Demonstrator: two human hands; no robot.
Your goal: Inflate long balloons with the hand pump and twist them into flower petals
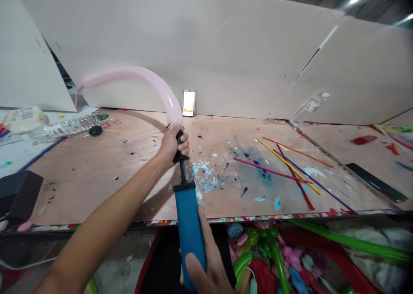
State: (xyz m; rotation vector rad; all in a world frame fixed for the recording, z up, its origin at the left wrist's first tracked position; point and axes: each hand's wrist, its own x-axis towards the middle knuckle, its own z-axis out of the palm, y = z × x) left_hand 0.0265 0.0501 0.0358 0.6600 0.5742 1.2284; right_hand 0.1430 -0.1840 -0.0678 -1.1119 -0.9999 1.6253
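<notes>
Nearest the camera, the right hand [213, 266] is gripping the blue pump [189, 225], its lower part being cut off and some fingers hiding behind the barrel. At far left, a black box [24, 193] is running out of frame, and a clear bottle [66, 127] is lying on its side (whether it is holding anything, I cannot tell). Next, the left hand [171, 145] is clasping the pump's black handle [180, 159] and covering the near end of the inflated pink balloon [145, 74], which is arching up and leftward from the fist. Beyond, a phone-like slab [188, 104] is standing by the white panel [226, 61]. Rightward, thin coloured strips [288, 165] are crossing on the table [213, 134]; beneath, balloons [263, 273] are lying heaped, any container being hard to make out. Farther right, a second bottle [310, 108] is leaning, its contents being unclear.
</notes>
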